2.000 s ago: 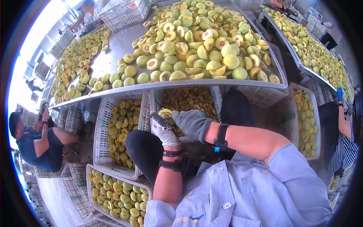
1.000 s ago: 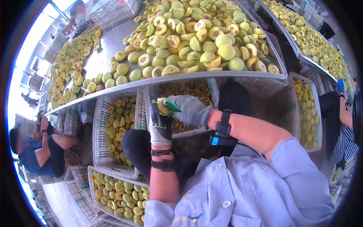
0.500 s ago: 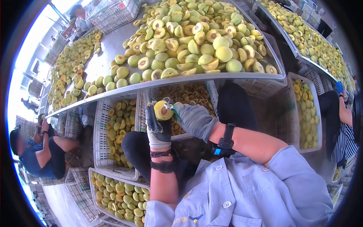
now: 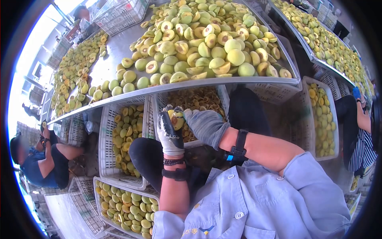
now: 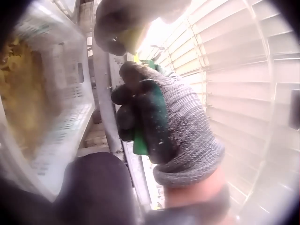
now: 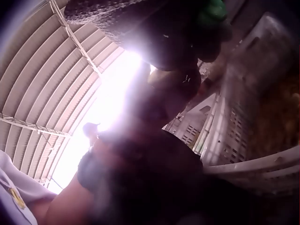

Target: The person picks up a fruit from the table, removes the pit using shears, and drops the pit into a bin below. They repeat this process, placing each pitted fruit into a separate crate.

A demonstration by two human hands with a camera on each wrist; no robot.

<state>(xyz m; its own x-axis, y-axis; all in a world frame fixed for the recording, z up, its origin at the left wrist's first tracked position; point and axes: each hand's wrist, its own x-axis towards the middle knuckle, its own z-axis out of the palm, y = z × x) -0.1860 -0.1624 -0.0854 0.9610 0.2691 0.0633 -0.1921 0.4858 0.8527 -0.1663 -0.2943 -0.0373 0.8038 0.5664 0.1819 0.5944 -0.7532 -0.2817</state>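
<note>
In the head view, the gloved left hand grips a yellow-green fruit with a brown patch on its cut face. The gloved right hand is beside it, fingertips close to the fruit. In the left wrist view, the right hand has its fingers curled round a green-handled tool; the left hand holds the fruit above it. The tool's tip is unclear. The right wrist view is dark, with a bit of green handle near the top.
A metal table heaped with cut fruit lies ahead. Beneath its edge, one crate holds brown scraps; another crate holds fruit halves. A further fruit-filled crate is lower left. People work on both sides.
The fruit has turned in the left hand, and its brown-centred cut face came into view. Since one second ago the right hand has shifted slightly right and down, and the green tool is less visible.
</note>
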